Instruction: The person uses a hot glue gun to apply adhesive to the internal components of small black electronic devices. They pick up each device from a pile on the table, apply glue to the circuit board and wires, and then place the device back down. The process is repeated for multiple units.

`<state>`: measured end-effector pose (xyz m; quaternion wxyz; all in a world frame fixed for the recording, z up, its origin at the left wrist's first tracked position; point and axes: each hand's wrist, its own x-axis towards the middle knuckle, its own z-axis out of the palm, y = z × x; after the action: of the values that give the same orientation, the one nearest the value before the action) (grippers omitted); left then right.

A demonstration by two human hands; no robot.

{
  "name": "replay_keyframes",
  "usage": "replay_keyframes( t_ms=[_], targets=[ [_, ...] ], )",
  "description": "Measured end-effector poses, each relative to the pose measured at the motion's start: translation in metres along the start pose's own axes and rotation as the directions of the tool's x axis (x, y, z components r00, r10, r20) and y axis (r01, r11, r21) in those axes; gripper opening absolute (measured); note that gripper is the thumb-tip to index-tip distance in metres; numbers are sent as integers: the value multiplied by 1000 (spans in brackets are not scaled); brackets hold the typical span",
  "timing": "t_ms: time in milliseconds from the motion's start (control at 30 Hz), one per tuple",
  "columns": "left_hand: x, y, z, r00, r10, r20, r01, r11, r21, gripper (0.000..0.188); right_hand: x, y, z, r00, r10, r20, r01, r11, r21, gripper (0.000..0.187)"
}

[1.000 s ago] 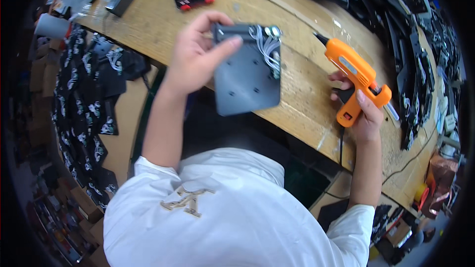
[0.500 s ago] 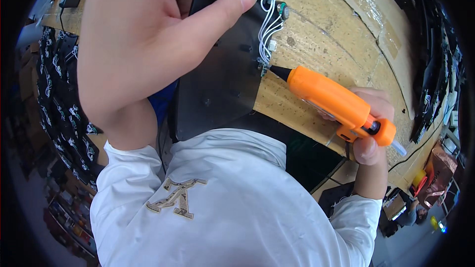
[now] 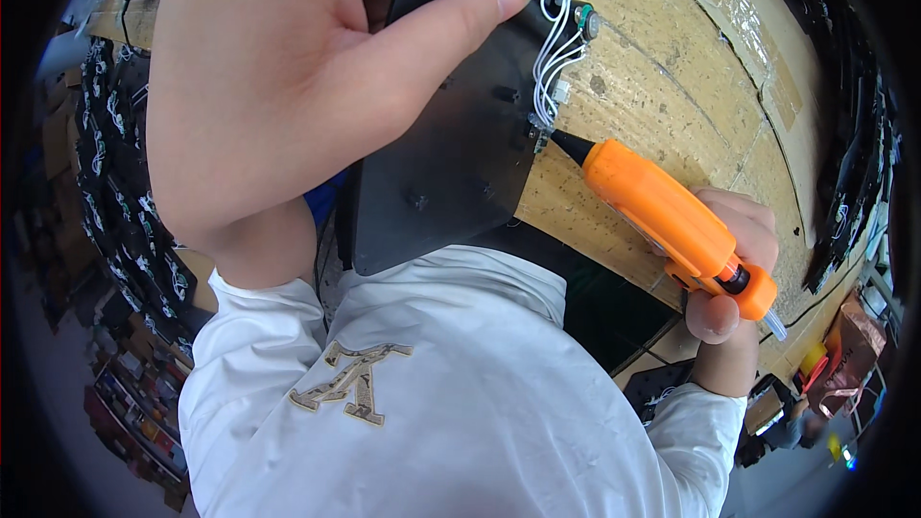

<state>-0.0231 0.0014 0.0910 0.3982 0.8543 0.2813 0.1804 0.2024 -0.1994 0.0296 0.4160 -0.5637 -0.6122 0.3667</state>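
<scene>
My left hand [image 3: 288, 86] grips a dark flat panel [image 3: 451, 163], lifted close to the camera, thumb across its upper face. White wires [image 3: 554, 67] and a small round part [image 3: 585, 24] run along the panel's right edge. My right hand [image 3: 734, 269] holds an orange glue gun [image 3: 672, 221]. Its black nozzle [image 3: 568, 146] touches the panel's right edge just below the wires.
A wooden workbench [image 3: 691, 86] lies under the panel. Black parts are piled along its far right side [image 3: 844, 182]. Patterned black pieces are stacked at the left [image 3: 115, 201]. My white shirt [image 3: 451, 393] fills the lower middle. Shelves with clutter show at lower right [image 3: 825, 364].
My left hand raised the panel from the bench up close to the camera. My right hand brought the glue gun from the bench side until its nozzle reached the panel's wired edge.
</scene>
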Motion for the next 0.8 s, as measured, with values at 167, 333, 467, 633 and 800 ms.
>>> replay_keyframes(
  t_ms=[167, 333, 467, 633, 800],
  targets=[
    [0, -1, -1, 1000, -6, -11, 6, 1000, -12, 17, 0, -1, -4, 998, -19, 55, 21, 999, -41, 75],
    [0, -7, -1, 997, -75, -8, 74, 992, -98, 18, 1, -2, -8, 992, -46, 118, 58, 993, -102, 74],
    [-6, -12, 0, 991, -127, -37, 119, 977, -176, 26, 3, -4, -8, 990, -43, 131, 60, 989, -135, 73],
    [-9, -23, -3, 988, -157, -9, 150, 959, -239, 28, 5, -13, -7, 990, -5, 138, 33, 979, -201, 70],
    [-15, -40, 5, 990, -139, 9, 129, 887, -443, 67, 2, -7, -9, 994, 96, 48, -91, 992, -86, 73]
  ],
)
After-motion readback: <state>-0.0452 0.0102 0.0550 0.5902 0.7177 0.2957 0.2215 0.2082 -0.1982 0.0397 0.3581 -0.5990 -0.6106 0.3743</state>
